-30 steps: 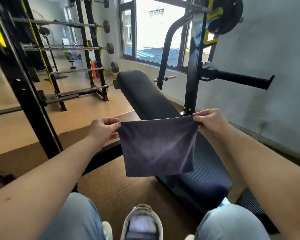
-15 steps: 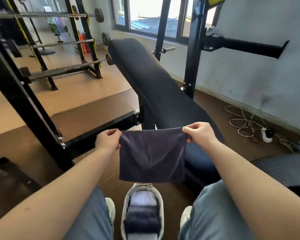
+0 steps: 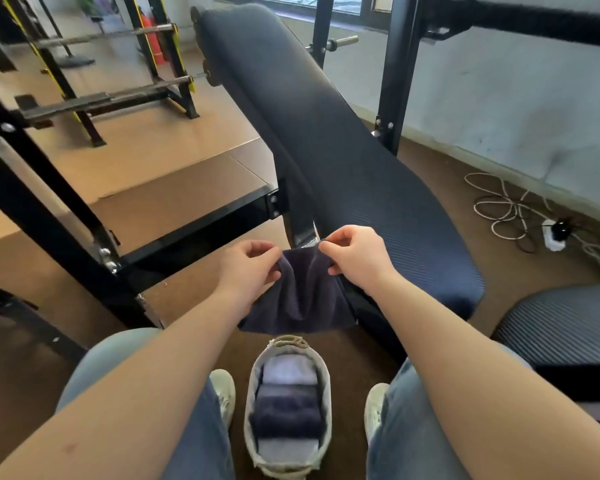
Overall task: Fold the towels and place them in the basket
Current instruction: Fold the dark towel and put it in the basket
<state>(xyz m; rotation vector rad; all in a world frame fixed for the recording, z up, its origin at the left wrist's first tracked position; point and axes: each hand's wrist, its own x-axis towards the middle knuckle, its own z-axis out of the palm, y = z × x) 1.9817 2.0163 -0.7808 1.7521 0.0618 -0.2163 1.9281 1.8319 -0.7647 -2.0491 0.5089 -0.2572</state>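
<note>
Left hand [image 3: 248, 268] and right hand [image 3: 355, 258], each pinching the dark towel's [image 3: 297, 299] top corners, above basket [image 3: 323, 382].

No lettering, label, brand, number or sign can be read anywhere, whether on the dark towel [image 3: 298, 299] near the middle, the basket [image 3: 284, 467] nearer still, the padded bench [image 3: 326, 133] beyond, or the black rack [image 3: 49, 202] at left.
</note>
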